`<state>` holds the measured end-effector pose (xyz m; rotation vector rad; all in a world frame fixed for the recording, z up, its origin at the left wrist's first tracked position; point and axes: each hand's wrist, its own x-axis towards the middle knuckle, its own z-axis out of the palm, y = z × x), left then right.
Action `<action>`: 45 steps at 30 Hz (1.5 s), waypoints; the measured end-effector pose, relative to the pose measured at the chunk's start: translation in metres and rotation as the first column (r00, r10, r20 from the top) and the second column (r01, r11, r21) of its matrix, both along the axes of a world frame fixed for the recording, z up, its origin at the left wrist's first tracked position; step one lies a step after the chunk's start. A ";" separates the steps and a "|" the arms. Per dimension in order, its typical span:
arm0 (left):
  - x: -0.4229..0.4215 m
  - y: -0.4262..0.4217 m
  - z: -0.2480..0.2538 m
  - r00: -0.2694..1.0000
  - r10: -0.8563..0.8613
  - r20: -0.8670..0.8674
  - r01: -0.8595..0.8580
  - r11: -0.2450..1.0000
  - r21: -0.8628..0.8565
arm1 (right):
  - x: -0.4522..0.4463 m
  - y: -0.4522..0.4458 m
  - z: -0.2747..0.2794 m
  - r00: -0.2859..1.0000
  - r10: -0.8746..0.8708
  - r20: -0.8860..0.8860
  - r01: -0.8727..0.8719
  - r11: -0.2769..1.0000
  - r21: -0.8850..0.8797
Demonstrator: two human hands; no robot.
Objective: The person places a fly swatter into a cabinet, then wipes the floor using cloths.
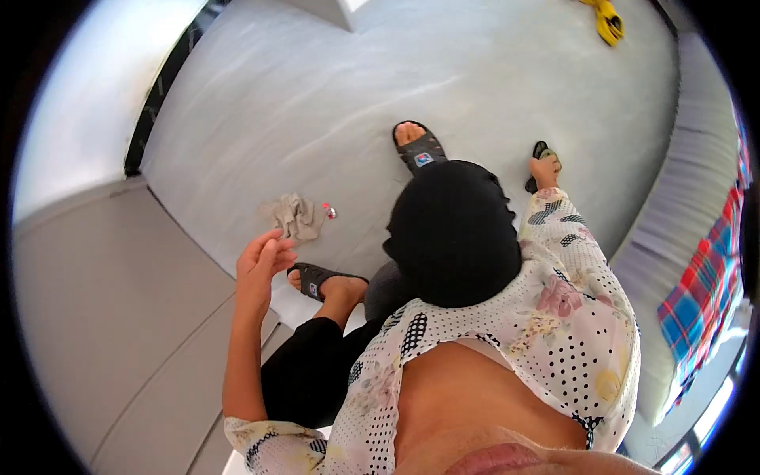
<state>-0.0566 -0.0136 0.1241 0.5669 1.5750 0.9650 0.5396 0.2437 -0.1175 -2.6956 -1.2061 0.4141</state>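
My left hand (265, 257) hovers in the air with its fingers loosely bent and apart, and nothing shows in it. From this view it lies just beside a crumpled beige cloth (294, 219) on the floor. A small red and silvery item (329, 211) rests at the cloth's edge. Out to the far side, my right hand (545, 169) is closed on a small black object (531, 186) with a greenish part. Its dark ends stick out past the fingers; its kind I cannot make out. My black-clad knee (453, 233) stands between the two hands.
Grey floor (301, 103) spreads ahead. My feet wear dark slides (423, 148). A pale cabinet (127, 317) runs along the left; a grey cushioned seat (689, 158) with a plaid cloth (704, 289) is at right. A yellow item (609, 24) lies at top right.
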 end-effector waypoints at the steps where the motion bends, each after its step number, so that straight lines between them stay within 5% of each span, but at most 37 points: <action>1: 0.003 0.000 0.001 1.000 -0.021 0.001 0.021 1.000 0.009 | -0.024 0.014 0.009 0.999 0.033 0.037 -0.032 0.999 -0.020; 3: 0.007 -0.003 0.001 0.998 -0.058 0.005 0.058 0.998 0.029 | -0.069 0.047 0.034 0.966 0.247 -0.069 -0.245 0.969 0.042; 6: 0.007 -0.003 -0.007 0.991 -0.136 -0.015 0.137 0.989 0.053 | -0.144 0.096 0.041 0.860 0.510 -0.005 -0.510 0.860 0.018; 12: 0.004 -0.016 -0.025 0.987 -0.160 -0.025 0.160 0.987 -0.008 | -0.312 0.116 0.045 0.336 0.904 0.263 -0.928 0.365 -0.071; 13: 0.003 -0.015 -0.034 0.984 -0.177 -0.029 0.177 0.984 -0.018 | -0.331 0.103 0.060 0.239 0.954 0.179 -0.949 0.268 -0.164; 14: 0.001 -0.012 -0.044 0.981 -0.187 -0.042 0.185 0.982 -0.042 | -0.334 0.118 0.001 0.187 0.973 0.134 -0.982 0.189 0.001; 15: 0.001 -0.010 -0.058 0.976 -0.200 -0.090 0.195 0.979 -0.054 | -0.347 0.114 -0.006 0.147 0.977 0.156 -0.981 0.164 -0.105; 17: -0.001 -0.012 -0.086 0.962 -0.201 -0.186 0.189 0.979 -0.080 | -0.360 0.105 -0.008 0.132 0.968 0.214 -0.982 0.097 0.164; 21: -0.011 -0.017 -0.128 0.557 -0.365 -0.746 0.524 0.851 -0.025 | -0.333 0.125 0.034 0.062 0.951 -0.302 -0.918 0.172 0.356; 24: -0.016 -0.026 -0.144 0.356 -0.468 -0.809 0.571 0.794 -0.208 | -0.304 0.134 0.032 0.020 0.913 -0.408 -0.705 0.303 0.641; 26: -0.026 -0.038 -0.173 0.353 -0.464 -0.813 0.512 0.823 -0.247 | -0.287 0.141 0.043 0.051 0.863 -0.503 -0.553 0.444 0.706; 28: -0.028 -0.044 -0.190 0.383 -0.424 -0.820 0.456 0.859 -0.231 | -0.265 0.154 0.072 0.215 0.454 -0.865 -0.312 0.871 0.379; 29: -0.027 -0.044 -0.191 0.413 -0.386 -0.825 0.429 0.881 -0.197 | -0.261 0.143 0.110 0.114 0.454 -0.884 -0.214 0.880 0.424; 34: -0.017 -0.058 -0.214 0.504 -0.281 -0.817 0.308 0.942 -0.134 | -0.188 0.188 0.128 0.486 0.569 -0.663 -0.093 0.788 0.609; 37: 0.003 -0.087 -0.232 0.534 -0.309 -0.787 0.279 0.943 -0.180 | -0.136 0.207 0.112 0.804 0.496 -0.327 -0.149 0.701 0.697; 39: 0.020 -0.105 -0.238 0.513 -0.308 -0.801 0.276 0.943 -0.185 | -0.114 0.201 0.102 0.743 0.666 0.065 -0.430 0.401 0.809; 41: 0.020 -0.111 -0.231 0.504 -0.309 -0.806 0.233 0.948 -0.218 | -0.090 0.214 0.079 0.633 0.607 0.480 -0.723 0.241 0.648; 43: 0.017 -0.110 -0.226 0.509 -0.310 -0.803 0.206 0.950 -0.237 | -0.068 0.258 0.054 0.366 0.429 0.826 -0.914 0.331 0.234; 45: 0.013 -0.107 -0.227 0.528 -0.310 -0.791 0.195 0.950 -0.242 | -0.111 0.240 0.128 0.652 0.554 0.518 -0.729 0.646 0.227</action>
